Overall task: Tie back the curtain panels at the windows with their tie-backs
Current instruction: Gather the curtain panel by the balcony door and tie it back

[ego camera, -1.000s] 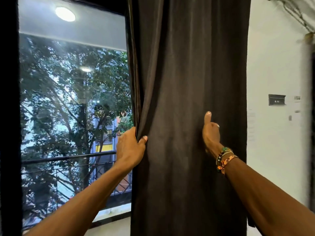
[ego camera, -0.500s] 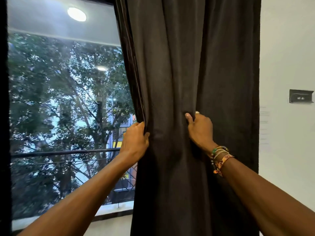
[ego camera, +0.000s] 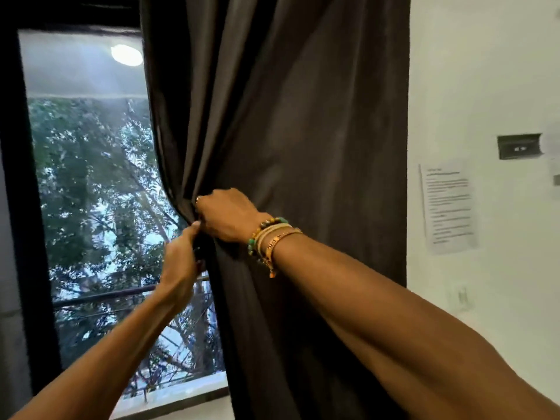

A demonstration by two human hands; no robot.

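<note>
Beyond the window (ego camera: 91, 192) we see trees, and to its right the dark curtain (ego camera: 303, 131) hangs beside a white wall (ego camera: 485, 71). Our right hand (ego camera: 225, 215) (bracelets (ego camera: 269, 241) at the wrist) curls round the curtain's bunched left edge. Our left hand (ego camera: 180, 265) pinches that same edge just beneath.

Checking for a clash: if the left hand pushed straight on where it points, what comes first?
Likely the right hand, gripping the curtain just above the left hand; depth is unclear.
</note>
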